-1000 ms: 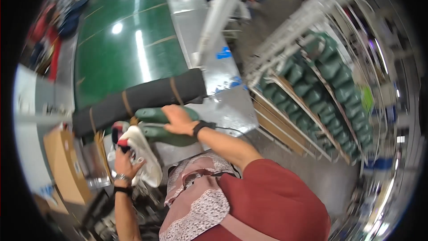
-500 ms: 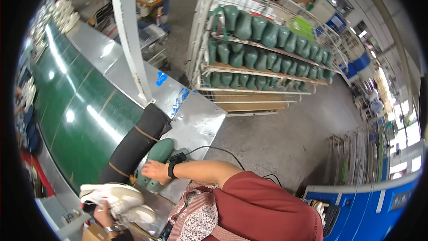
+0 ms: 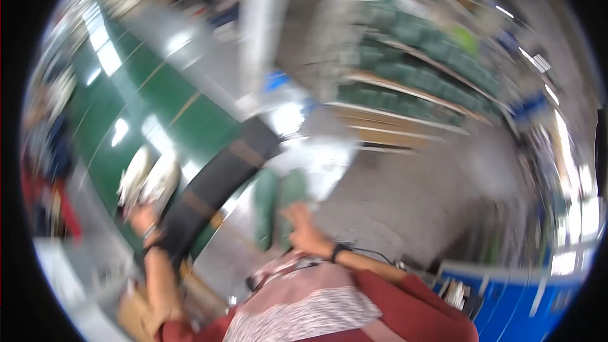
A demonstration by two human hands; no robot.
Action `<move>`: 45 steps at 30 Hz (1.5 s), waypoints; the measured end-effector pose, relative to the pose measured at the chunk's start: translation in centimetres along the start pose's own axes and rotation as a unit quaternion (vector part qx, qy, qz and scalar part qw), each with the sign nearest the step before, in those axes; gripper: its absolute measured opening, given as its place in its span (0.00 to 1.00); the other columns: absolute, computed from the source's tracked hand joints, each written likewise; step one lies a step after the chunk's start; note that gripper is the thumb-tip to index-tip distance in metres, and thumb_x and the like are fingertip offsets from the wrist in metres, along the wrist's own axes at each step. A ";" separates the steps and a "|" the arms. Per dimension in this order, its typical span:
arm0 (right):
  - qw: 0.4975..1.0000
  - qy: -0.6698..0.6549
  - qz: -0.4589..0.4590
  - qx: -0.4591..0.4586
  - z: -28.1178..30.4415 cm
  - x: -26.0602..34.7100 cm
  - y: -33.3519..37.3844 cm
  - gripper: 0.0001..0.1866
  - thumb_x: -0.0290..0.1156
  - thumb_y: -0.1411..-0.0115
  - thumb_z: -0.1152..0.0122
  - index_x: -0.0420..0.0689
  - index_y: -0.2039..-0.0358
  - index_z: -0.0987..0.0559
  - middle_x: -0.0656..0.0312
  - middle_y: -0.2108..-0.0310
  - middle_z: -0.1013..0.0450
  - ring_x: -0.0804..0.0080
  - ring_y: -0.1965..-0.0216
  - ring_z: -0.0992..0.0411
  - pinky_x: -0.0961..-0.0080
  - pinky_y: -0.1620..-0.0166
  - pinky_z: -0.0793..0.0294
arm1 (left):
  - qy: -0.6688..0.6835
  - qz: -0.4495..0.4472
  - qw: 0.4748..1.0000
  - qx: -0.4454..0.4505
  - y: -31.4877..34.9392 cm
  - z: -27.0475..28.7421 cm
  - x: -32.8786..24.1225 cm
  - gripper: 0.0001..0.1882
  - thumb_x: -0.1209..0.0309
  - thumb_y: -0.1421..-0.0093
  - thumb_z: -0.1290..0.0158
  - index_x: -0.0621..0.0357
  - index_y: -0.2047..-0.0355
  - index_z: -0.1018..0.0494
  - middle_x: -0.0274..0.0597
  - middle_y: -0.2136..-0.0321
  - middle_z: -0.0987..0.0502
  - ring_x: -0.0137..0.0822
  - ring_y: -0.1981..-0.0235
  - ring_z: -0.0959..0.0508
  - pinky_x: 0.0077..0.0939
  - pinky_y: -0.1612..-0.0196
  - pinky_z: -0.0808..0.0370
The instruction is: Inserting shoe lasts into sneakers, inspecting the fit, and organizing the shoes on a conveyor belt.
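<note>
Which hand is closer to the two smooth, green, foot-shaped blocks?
Right. The right hand is at the right one of those green blocks, though blur hides whether it touches; the left hand is far to their left, by the off-white shoes.

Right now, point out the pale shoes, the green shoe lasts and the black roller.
Pale shoes (image 3: 162, 178): head view, upper of the right-hand shoe.
Green shoe lasts (image 3: 266, 204): head view, body of the left-hand one.
Black roller (image 3: 220, 179): head view, middle of its length.
</note>
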State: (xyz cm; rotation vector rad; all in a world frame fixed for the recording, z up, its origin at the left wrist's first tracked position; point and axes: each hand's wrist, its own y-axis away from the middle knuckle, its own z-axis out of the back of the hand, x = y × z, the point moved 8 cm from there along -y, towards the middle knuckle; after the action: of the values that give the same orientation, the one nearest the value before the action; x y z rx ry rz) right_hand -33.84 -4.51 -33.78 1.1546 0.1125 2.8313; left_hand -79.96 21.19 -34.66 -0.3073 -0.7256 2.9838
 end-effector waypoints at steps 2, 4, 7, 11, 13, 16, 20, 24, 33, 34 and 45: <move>0.985 -0.064 -0.144 -0.076 1.7 -4.6 1.4 0.41 0.29 0.46 0.38 0.30 0.33 0.41 0.38 0.35 0.43 0.43 0.32 0.44 0.57 0.30 0.44 | 0.142 0.197 0.965 0.099 0.2 0.5 -12.2 0.12 0.63 0.46 0.38 0.60 0.68 0.21 0.54 0.68 0.20 0.52 0.67 0.22 0.48 0.62 0.25; 0.890 -0.314 -0.324 -0.072 -2.0 -10.1 3.9 0.49 0.41 0.42 0.30 0.34 0.30 0.47 0.41 0.33 0.44 0.49 0.32 0.44 0.58 0.31 0.41 | 0.280 0.189 0.937 0.092 6.1 0.1 -17.7 0.14 0.62 0.48 0.38 0.60 0.67 0.21 0.54 0.63 0.20 0.52 0.61 0.19 0.46 0.58 0.24; 0.804 -0.406 -0.434 0.026 -5.4 -7.5 3.9 0.55 0.43 0.42 0.27 0.38 0.28 0.54 0.43 0.33 0.44 0.51 0.32 0.42 0.54 0.36 0.33 | 0.378 0.229 0.841 0.311 18.5 -6.4 -24.8 0.22 0.60 0.40 0.40 0.61 0.50 0.24 0.57 0.55 0.21 0.56 0.49 0.22 0.44 0.47 0.25; 0.783 -0.456 -0.419 0.049 -5.8 -5.2 2.5 0.48 0.32 0.45 0.24 0.41 0.33 0.47 0.50 0.38 0.36 0.57 0.40 0.30 0.58 0.45 0.22 | 0.393 0.230 0.822 0.341 22.8 -7.4 -29.0 0.29 0.56 0.37 0.41 0.66 0.44 0.27 0.60 0.45 0.24 0.51 0.44 0.24 0.43 0.41 0.28; 0.822 -0.452 -0.344 0.047 -5.3 -4.5 1.7 0.39 0.33 0.48 0.22 0.37 0.40 0.33 0.52 0.46 0.30 0.62 0.45 0.28 0.65 0.47 0.23 | 0.481 0.299 0.740 0.363 24.0 -7.7 -27.8 0.31 0.56 0.38 0.39 0.71 0.44 0.28 0.58 0.47 0.22 0.45 0.45 0.22 0.40 0.43 0.26; 0.863 -0.362 -0.351 0.021 -4.4 -7.2 3.8 0.45 0.43 0.46 0.25 0.36 0.35 0.37 0.49 0.45 0.31 0.57 0.40 0.33 0.64 0.37 0.33 | 0.593 0.329 0.602 0.421 23.9 -5.7 -29.0 0.27 0.65 0.41 0.34 0.68 0.46 0.25 0.47 0.56 0.17 0.35 0.59 0.17 0.31 0.53 0.20; 0.837 -0.424 -0.342 0.044 0.8 -8.1 4.7 0.39 0.47 0.38 0.36 0.37 0.34 0.36 0.50 0.43 0.30 0.60 0.40 0.33 0.66 0.37 0.34 | 0.687 0.330 0.477 0.438 25.8 -3.2 -35.0 0.36 0.70 0.44 0.32 0.65 0.37 0.34 0.45 0.49 0.22 0.36 0.50 0.20 0.30 0.48 0.22; 0.760 -0.539 -0.362 -0.007 7.0 -11.3 7.8 0.32 0.42 0.34 0.42 0.36 0.35 0.33 0.54 0.41 0.30 0.67 0.41 0.31 0.70 0.39 0.32 | 0.709 0.278 0.467 0.450 24.1 -1.5 -43.9 0.47 0.71 0.46 0.32 0.60 0.30 0.44 0.46 0.42 0.28 0.36 0.43 0.27 0.32 0.43 0.26; 0.721 -0.574 -0.307 -0.237 28.3 -25.1 16.7 0.36 0.40 0.36 0.40 0.33 0.33 0.38 0.52 0.39 0.31 0.61 0.38 0.34 0.64 0.37 0.32 | 0.652 -0.114 0.537 0.523 17.3 6.9 -72.2 0.58 0.72 0.51 0.31 0.60 0.25 0.54 0.51 0.29 0.42 0.42 0.30 0.38 0.34 0.31 0.40; 0.736 -0.558 -0.274 -0.267 32.6 -27.1 17.5 0.39 0.40 0.38 0.38 0.34 0.32 0.39 0.52 0.39 0.31 0.60 0.38 0.33 0.64 0.37 0.32 | 0.634 -0.204 0.574 0.477 15.7 8.8 -77.1 0.56 0.71 0.51 0.31 0.64 0.26 0.52 0.57 0.30 0.41 0.47 0.30 0.37 0.35 0.31 0.39; 0.852 -0.257 -0.056 -0.452 85.5 -41.8 23.3 0.37 0.47 0.38 0.41 0.37 0.34 0.32 0.52 0.45 0.25 0.64 0.43 0.27 0.68 0.39 0.29 | 0.436 -0.407 0.700 0.392 8.9 23.4 -127.6 0.47 0.62 0.51 0.35 0.51 0.30 0.40 0.60 0.48 0.23 0.49 0.53 0.18 0.37 0.50 0.23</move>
State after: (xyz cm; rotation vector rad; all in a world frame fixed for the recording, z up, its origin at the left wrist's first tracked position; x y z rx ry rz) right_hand 54.67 -28.87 0.42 1.4547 -1.0147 1.9043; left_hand 40.03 -9.99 4.49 -0.9091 0.4404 1.6857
